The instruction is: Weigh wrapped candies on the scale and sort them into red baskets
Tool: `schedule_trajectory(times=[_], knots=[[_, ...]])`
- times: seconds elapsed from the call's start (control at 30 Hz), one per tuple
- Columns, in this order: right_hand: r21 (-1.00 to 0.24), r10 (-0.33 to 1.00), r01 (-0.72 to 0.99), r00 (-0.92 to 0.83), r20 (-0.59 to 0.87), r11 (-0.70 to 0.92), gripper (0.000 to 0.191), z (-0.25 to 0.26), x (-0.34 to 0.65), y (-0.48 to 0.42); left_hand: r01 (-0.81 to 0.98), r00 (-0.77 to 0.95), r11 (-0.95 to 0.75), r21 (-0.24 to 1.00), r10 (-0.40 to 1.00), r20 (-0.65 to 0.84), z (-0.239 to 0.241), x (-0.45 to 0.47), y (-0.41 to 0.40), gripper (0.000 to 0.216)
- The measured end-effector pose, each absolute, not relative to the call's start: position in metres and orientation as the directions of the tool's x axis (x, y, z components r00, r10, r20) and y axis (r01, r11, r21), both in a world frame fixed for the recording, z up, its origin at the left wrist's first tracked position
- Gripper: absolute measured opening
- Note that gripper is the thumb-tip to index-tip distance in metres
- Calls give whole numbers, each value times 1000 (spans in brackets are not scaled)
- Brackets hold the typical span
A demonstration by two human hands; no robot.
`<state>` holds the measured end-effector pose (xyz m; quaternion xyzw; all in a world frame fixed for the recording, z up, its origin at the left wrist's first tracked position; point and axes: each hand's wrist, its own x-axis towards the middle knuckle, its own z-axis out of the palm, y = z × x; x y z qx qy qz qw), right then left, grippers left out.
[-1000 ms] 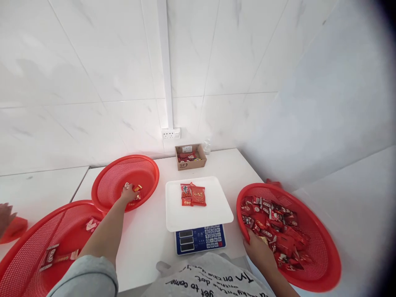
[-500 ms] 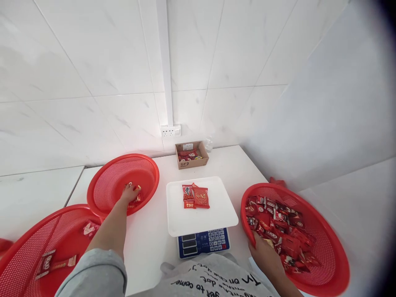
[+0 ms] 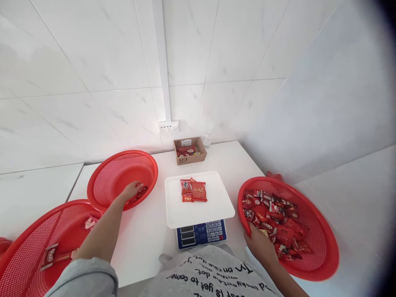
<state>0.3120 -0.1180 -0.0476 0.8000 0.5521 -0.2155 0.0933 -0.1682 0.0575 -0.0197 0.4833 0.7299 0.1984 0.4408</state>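
Observation:
My left hand [image 3: 132,190] reaches into the far left red basket [image 3: 102,165]. Its fingers are stretched over small red packets [image 3: 140,194] at the basket's right side, and the fingertips are partly hidden. My right hand [image 3: 261,243] is closed around the near left rim of the right red basket [image 3: 328,264], with the thumb on the rim. That basket holds a heap of red and dark snack packets [image 3: 278,218]. Between the hands, several red snack packets [image 3: 198,191] lie on the white tray [image 3: 198,216] of a blue digital scale [image 3: 202,234].
A small cardboard box [image 3: 190,159] of packets stands at the back by the wall, with clear plastic [image 3: 206,139] beside it. Under my left forearm, a large red basket [image 3: 31,243] holds a few packets. A wall socket [image 3: 168,126] sits above the table.
My left hand has shifted slightly within the far left basket, and its fingers now point more to the right. My right hand keeps its hold on the rim. The view has tilted slightly.

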Motion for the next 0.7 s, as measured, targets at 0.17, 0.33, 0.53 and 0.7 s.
schedule_trajectory(times=[0.17,0.33,0.53,0.7], knots=[[-107,851,918,305,-428,-383,40,-41,309,-118,726,-2,307,616,896,-445,-2,-148,42,62],[-98,847,914,320,-425,-395,38,-40,309,-118,879,109,72,472,932,-346,-1,-117,22,73],[-107,868,923,303,-393,-370,38,-44,310,-120,887,227,-199,417,974,-17,-12,-61,9,50],[-115,861,917,308,-404,-382,41,-46,312,-121,798,427,-353,489,903,-44,-24,-4,3,34]])
